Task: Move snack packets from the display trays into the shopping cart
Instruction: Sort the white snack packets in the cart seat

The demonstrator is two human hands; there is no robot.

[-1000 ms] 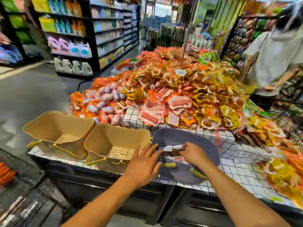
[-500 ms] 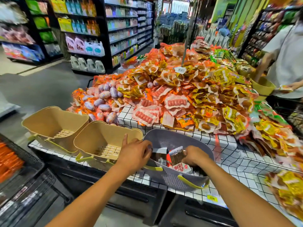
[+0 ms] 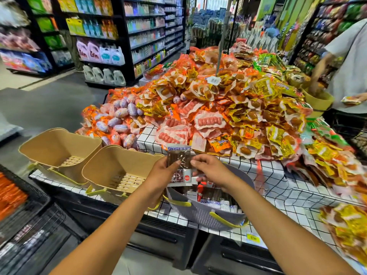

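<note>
A clear snack packet [image 3: 179,161] with dark brown sticks and a blue top strip is held upright above the grey basket [image 3: 206,215]. My left hand [image 3: 160,175] grips its left edge, thumb on the front. My right hand [image 3: 210,169] pinches its right edge. The grey basket with yellow handles sits on the checked display ledge [image 3: 278,191] and holds several more packets. A black wire shopping cart [image 3: 23,221] shows at the lower left with orange packets inside.
Two empty beige baskets [image 3: 59,151] [image 3: 119,171] stand on the ledge to the left. A big heap of orange, yellow and red snack packets [image 3: 218,108] fills the display behind. Another person [image 3: 349,72] with a beige basket stands at the right. Store shelves line the aisle.
Both hands have risen out of the grey basket, lifting the brown-stick packet up above its rim. The camera view has tilted slightly upward.
</note>
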